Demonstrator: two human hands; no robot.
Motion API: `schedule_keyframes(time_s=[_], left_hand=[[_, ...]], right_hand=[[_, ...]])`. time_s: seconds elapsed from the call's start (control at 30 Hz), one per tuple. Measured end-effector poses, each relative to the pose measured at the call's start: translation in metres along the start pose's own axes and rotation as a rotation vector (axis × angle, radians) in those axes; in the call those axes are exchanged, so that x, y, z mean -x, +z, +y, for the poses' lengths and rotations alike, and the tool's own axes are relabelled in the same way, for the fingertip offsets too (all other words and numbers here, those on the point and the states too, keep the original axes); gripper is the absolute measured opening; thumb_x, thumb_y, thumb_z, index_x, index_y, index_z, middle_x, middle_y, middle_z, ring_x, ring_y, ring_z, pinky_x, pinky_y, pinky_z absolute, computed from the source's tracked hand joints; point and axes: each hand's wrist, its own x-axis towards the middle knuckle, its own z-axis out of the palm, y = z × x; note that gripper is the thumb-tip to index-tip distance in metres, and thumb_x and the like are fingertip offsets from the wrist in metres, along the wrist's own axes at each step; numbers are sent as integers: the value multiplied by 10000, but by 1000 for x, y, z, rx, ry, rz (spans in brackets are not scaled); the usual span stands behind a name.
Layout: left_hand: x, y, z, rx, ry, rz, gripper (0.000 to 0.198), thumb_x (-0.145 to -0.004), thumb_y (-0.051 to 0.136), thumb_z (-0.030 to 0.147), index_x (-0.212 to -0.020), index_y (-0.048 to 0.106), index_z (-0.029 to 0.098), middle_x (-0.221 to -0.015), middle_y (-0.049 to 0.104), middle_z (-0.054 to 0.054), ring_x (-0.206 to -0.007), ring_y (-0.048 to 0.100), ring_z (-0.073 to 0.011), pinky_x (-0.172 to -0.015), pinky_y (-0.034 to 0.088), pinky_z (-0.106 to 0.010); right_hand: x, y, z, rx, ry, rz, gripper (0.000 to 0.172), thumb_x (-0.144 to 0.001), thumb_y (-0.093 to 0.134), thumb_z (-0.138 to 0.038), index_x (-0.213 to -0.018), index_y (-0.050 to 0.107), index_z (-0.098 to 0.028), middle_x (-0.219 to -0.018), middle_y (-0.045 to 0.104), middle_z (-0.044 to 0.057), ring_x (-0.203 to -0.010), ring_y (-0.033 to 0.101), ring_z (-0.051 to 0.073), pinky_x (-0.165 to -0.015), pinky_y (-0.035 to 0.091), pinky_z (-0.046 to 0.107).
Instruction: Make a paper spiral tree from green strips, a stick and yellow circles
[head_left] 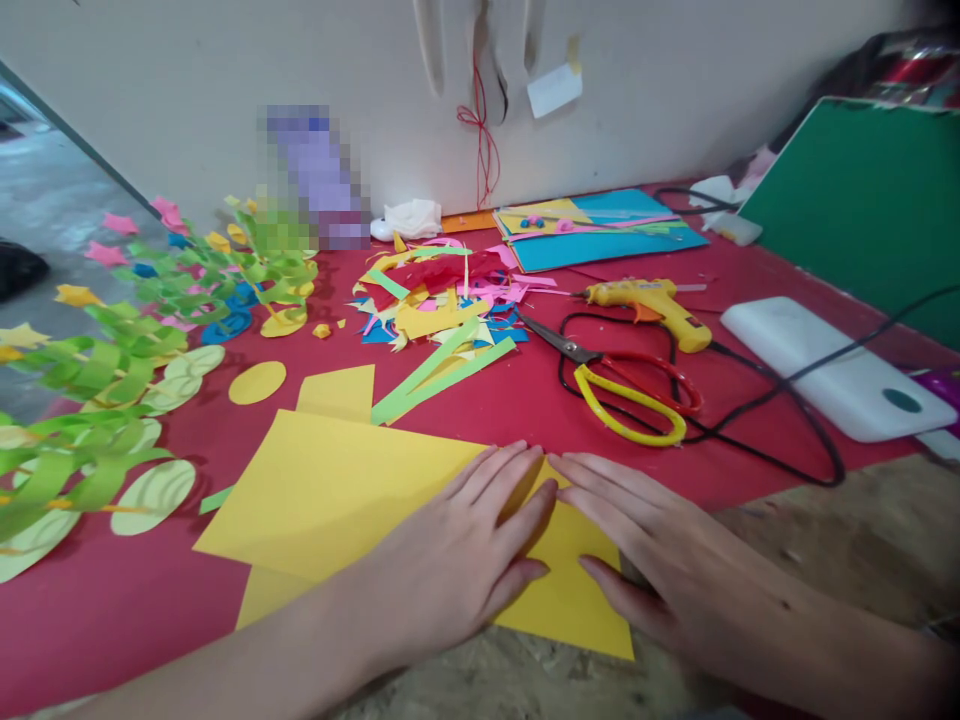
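Observation:
A large yellow paper sheet (352, 490) lies on the red table surface near its front edge, partly over other yellow pieces. My left hand (480, 540) rests palm down on the sheet, its fingers stretched toward the upper right. On the sheet's right part, my right hand (637, 540) lies with extended fingers, its fingertips close to those of my left hand. Neither hand is wrapped round anything. Beyond them are scissors (630, 395) with one red and one yellow handle, and green paper strips (457, 370).
Green curled-paper decorations (112, 360) stand at the left. A scrap pile (442, 290), blue sheets (615, 235), a yellow glue gun (652, 300) with its black cord, a white box (832, 365) and a green board (862, 210) lie farther back and right.

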Motion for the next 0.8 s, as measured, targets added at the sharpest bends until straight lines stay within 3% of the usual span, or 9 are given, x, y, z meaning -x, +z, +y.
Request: schedule_keyframes(time_s=[0.17,0.3,0.47,0.67,0.8], left_hand=[[-1,-2,0,9,-8,-9,471,-899,296,394,-1301,316,150,-1389,300,-137,-1286,257,-270,-1022,323,-449],[-1,-4,-1,43,-11,-29,457,-895,309,392,-1284,337,154,-1386,306,-130,-1290,249,-266,-1036,307,-443],[-3,-6,-1,95,-6,-42,455,-892,318,390,-1264,360,130,-1366,338,-137,-1286,258,-251,-1060,274,-410],[-3,-8,0,137,-31,-49,536,-890,301,419,-1306,296,83,-1391,308,-128,-1301,230,-227,-1095,206,-360],[-3,-10,-1,165,-28,-57,535,-891,299,417,-1297,315,69,-1399,295,-127,-1312,205,-215,-1107,166,-340]], right_hand=[[4,-6,3,54,54,-64,384,-778,450,-261,-1095,518,-56,-1152,573,136,-1057,525,225,-818,499,335],[16,-10,3,143,126,-29,332,-781,465,-274,-1028,553,-70,-1063,611,143,-977,561,222,-765,505,344],[13,-6,-3,114,27,-2,470,-769,507,-323,-1144,484,-41,-1227,501,161,-1164,415,256,-854,444,371],[8,9,-9,85,-53,12,592,-737,524,-413,-1146,453,8,-1190,522,173,-1178,390,243,-865,429,339],[13,17,-11,132,-93,17,622,-711,493,-446,-1140,454,2,-1211,489,196,-1245,295,283,-870,413,377]])
